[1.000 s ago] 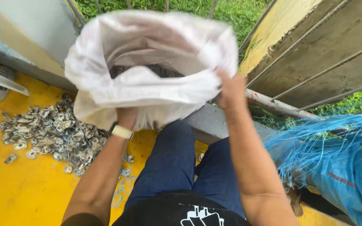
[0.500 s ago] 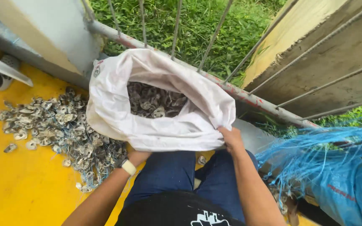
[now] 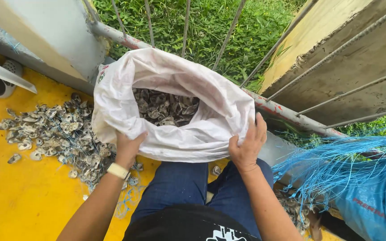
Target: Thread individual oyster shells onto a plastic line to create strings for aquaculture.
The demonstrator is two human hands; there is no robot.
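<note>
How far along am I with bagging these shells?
Done: the white sack already holds a layer of shells at the bottom. In hand: left hand and right hand both grip the sack's near rim, mouth open. Left: a big shell pile lies on the yellow floor.

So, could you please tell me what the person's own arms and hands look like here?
Both forearms are bare, with no sleeves and no gloves. The left hand has a pale, cream-coloured band around its wrist, like a watch strap or bracelet. The right hand and its wrist carry nothing. No rings show from this view.
</note>
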